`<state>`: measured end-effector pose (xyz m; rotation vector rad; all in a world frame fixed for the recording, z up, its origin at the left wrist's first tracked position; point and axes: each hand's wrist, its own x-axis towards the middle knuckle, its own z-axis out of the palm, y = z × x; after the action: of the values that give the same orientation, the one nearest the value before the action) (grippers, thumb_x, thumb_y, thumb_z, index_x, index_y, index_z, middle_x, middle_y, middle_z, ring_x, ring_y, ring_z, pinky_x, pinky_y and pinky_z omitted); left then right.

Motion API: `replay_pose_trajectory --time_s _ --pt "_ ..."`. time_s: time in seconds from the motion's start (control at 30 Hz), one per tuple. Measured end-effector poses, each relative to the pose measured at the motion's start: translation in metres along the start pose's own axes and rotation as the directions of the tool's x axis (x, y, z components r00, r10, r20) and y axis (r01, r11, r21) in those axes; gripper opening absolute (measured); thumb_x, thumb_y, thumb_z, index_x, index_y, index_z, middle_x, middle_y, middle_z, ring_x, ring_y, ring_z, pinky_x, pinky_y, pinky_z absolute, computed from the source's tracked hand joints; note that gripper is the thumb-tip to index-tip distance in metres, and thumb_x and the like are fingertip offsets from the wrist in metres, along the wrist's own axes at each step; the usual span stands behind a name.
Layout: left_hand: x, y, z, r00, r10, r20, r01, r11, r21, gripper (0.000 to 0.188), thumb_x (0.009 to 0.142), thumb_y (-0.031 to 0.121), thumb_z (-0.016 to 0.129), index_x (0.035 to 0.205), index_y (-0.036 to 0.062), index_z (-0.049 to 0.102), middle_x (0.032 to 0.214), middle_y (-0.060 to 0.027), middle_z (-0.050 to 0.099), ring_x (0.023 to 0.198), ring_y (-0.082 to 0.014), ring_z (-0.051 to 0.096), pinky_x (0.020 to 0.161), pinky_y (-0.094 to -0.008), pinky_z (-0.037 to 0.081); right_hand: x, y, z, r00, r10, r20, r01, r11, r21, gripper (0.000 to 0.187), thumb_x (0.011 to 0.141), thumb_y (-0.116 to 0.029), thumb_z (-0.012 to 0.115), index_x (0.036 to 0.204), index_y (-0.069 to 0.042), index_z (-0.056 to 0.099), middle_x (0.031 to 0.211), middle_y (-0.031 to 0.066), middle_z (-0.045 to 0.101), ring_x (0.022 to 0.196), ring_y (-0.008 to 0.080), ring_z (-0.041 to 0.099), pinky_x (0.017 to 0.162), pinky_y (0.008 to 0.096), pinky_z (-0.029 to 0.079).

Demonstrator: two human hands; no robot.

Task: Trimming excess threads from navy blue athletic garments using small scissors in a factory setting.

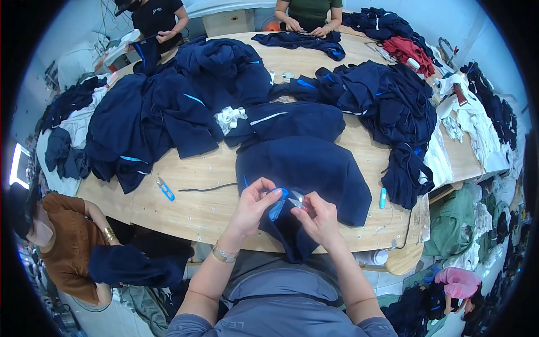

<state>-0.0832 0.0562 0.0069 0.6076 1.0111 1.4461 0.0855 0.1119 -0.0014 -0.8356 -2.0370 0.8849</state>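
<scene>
A navy garment (306, 174) lies over the table edge in front of me, one end hanging toward my lap. My left hand (254, 206) is closed, pinching a part of it with bright blue trim (276, 209) between thumb and fingers. Close beside it, my right hand (318, 220) is closed around small thread snips (298, 200) with some red on them. Their shiny blades point toward the blue trim. Whether they touch the cloth, I cannot tell. A second navy piece with a white stripe (281, 117) lies just beyond.
Blue-handled snips (165, 190) and a dark cord (208, 187) lie left on the wooden table (219, 224). Navy garment heaps stand left (151, 115) and right (370, 98). A light-blue tool (383, 198) lies at right. Co-workers sit left (73, 224) and across the table (311, 14).
</scene>
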Motion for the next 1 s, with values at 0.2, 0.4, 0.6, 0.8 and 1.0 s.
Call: replay_pose_trajectory --time_s 0.2,0.4,0.6,0.8,1.0 --pt "-0.0008 -0.0006 -0.0003 0.999 0.018 -0.042 -0.017 1.0 0.01 0.01 0.085 0.006 0.06 0.09 0.0047 0.051 0.078 -0.002 0.062 0.069 -0.003 0.057 0.062 -0.0157 0.045 -0.0039 -0.0005 -0.0002 0.986 -0.164 0.043 0.169 0.957 -0.235 0.035 0.071 -0.032 0.072 0.073 -0.004 0.053 0.063 0.0067 0.053 0.05 0.0211 0.054 0.046 0.0296 0.042" --pt "-0.0023 -0.0009 -0.001 0.999 0.033 -0.023 -0.033 0.999 0.009 0.011 0.085 0.007 0.061 0.091 0.0044 0.051 0.078 -0.0022 0.062 0.068 -0.003 0.057 0.062 -0.0156 0.045 -0.0015 -0.0016 0.0015 0.987 -0.16 -0.011 0.149 0.94 -0.306 0.036 0.074 -0.038 0.069 0.07 -0.006 0.052 0.062 0.0051 0.052 0.048 0.0204 0.054 0.043 0.0287 0.04" --pt "-0.0036 0.0008 0.0013 0.999 0.029 -0.026 -0.028 0.999 0.036 0.012 0.085 0.007 0.06 0.091 0.0039 0.05 0.076 -0.0028 0.062 0.064 -0.0033 0.057 0.059 -0.0152 0.046 -0.0006 -0.0004 -0.0011 0.982 -0.188 -0.003 0.176 0.926 -0.333 0.034 0.075 -0.036 0.068 0.068 -0.007 0.051 0.06 0.0047 0.052 0.046 0.0204 0.053 0.042 0.0291 0.04" --pt "-0.0035 0.0002 0.0009 0.999 0.034 -0.016 -0.033 0.999 0.037 0.01 0.086 0.007 0.059 0.091 0.0044 0.05 0.077 -0.0016 0.061 0.066 -0.0029 0.056 0.059 -0.0155 0.045 0.0015 0.001 -0.0036 0.981 -0.182 -0.061 0.157 0.944 -0.29 0.033 0.077 -0.034 0.067 0.067 -0.007 0.05 0.059 0.005 0.051 0.046 0.0197 0.052 0.042 0.0293 0.039" --pt "-0.0013 -0.0037 -0.0049 0.999 0.029 -0.019 -0.029 1.0 -0.008 0.009 0.087 0.007 0.058 0.089 0.006 0.049 0.078 0.0002 0.059 0.068 -0.0027 0.055 0.059 -0.0151 0.045 0.0019 0.0072 -0.0078 0.982 -0.182 -0.047 0.161 0.944 -0.288 0.035 0.077 -0.035 0.067 0.067 -0.006 0.05 0.059 0.0052 0.05 0.046 0.0198 0.05 0.043 0.0289 0.038"
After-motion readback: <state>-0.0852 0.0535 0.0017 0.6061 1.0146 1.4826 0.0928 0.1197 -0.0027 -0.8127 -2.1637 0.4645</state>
